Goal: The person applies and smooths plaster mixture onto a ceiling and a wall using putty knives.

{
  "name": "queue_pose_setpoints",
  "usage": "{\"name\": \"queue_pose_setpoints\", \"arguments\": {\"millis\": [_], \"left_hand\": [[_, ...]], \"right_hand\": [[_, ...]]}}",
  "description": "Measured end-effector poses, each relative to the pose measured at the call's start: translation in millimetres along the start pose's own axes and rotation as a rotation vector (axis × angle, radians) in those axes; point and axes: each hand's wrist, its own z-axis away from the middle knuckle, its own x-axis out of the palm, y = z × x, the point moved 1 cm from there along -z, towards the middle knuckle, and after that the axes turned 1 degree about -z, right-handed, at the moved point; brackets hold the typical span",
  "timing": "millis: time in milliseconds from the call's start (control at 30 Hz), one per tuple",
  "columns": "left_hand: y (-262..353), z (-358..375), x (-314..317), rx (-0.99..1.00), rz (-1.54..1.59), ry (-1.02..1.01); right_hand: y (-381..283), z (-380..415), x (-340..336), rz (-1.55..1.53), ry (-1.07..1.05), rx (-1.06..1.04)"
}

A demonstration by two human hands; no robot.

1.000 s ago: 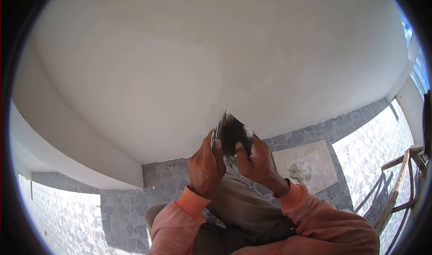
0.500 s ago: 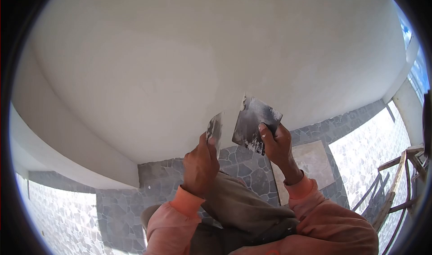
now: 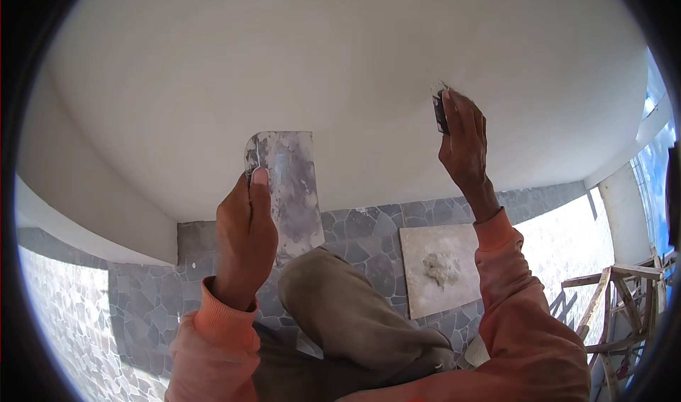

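Note:
My left hand [image 3: 245, 235] grips a metal putty scraper [image 3: 292, 189] by its left edge, thumb on the near face. Grey and white filler smears cover that wide, upright blade, which stands in front of the pale wall [image 3: 340, 61]. Higher and to the right, my right hand [image 3: 467, 143] is closed round a smaller dark putty scraper [image 3: 440, 112], seen nearly edge-on. Its top end is at the wall surface, with a little pale filler there. My right fingers hide much of this scraper.
On the grey stone-patterned floor [image 3: 369, 224] lies a square board [image 3: 418, 299] with a lump of filler [image 3: 441, 268] on it. A wooden trestle [image 3: 610, 295] stands at the right. A curved ledge [image 3: 106, 224] runs along the left. My bent knee [image 3: 333, 288] is below the hands.
My hands have moved apart: the right went up and right to the wall with its scraper, the left moved left and its scraper now faces me broadside. More of the board shows.

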Motion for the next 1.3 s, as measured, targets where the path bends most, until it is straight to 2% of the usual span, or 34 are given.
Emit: {"name": "queue_pose_setpoints", "arguments": {"millis": [200, 300, 500, 600, 800, 967, 1133, 1200, 1300], "left_hand": [[6.5, -2.4, -4.7, -0.014, 0.000, -0.012], [6.9, -2.3, -2.2, 0.054, -0.047, 0.008], [12.6, -1.2, -6.7, -0.004, -0.046, -0.067], [11.2, -4.0, -2.4, 0.026, -0.041, -0.020], [6.1, -5.0, -1.7, 0.017, -0.093, 0.004], [3.2, -8.2, 0.2, -0.010, -0.128, 0.023], [-4.3, -13.0, 3.1, 0.026, -0.132, 0.061], [-7.2, -14.4, 4.9, 0.060, -0.121, 0.094], [-4.3, -14.4, 3.9, 0.003, -0.118, 0.056]], "right_hand": [[0.1, -2.1, 14.0, 0.061, 0.013, -0.051], [0.2, -2.9, 23.6, 0.106, -0.004, -0.054], [-3.4, 1.4, 42.3, 0.181, 0.023, -0.036], [-7.4, 9.4, 53.7, 0.205, 0.003, -0.039], [-18.5, 45.4, 97.2, 0.212, 0.066, -0.076], [-34.2, 86.3, 123.1, 0.159, 0.009, -0.116], [-51.9, 105.3, 106.5, -0.089, -0.179, -0.105], [-53.5, 99.7, 87.1, -0.133, -0.168, -0.122], [-40.2, 54.2, 51.0, -0.074, -0.012, -0.047]]}}
